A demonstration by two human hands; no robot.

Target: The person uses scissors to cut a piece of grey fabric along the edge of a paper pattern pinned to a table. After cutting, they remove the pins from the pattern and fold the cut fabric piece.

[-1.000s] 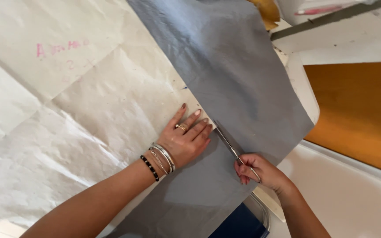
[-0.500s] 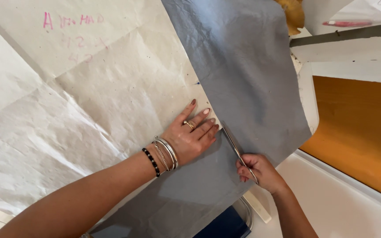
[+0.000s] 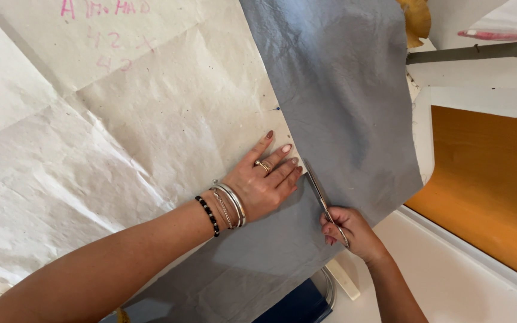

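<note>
Fabric: grey cloth (image 3: 342, 101) lay across crumpled paper pattern (image 3: 121, 149), its cut edge running beside the hands.
Left hand: left hand (image 3: 264, 182) pressed flat, fingers spread, on paper and cloth.
Right hand: right hand (image 3: 348, 230) gripped scissors (image 3: 324, 203), blades nearly closed in the cloth.

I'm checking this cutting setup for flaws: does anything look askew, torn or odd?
Nothing stands out. The paper pattern is creased but untorn, pressed by the left hand on the grey fabric; the right hand holds scissors.
</note>
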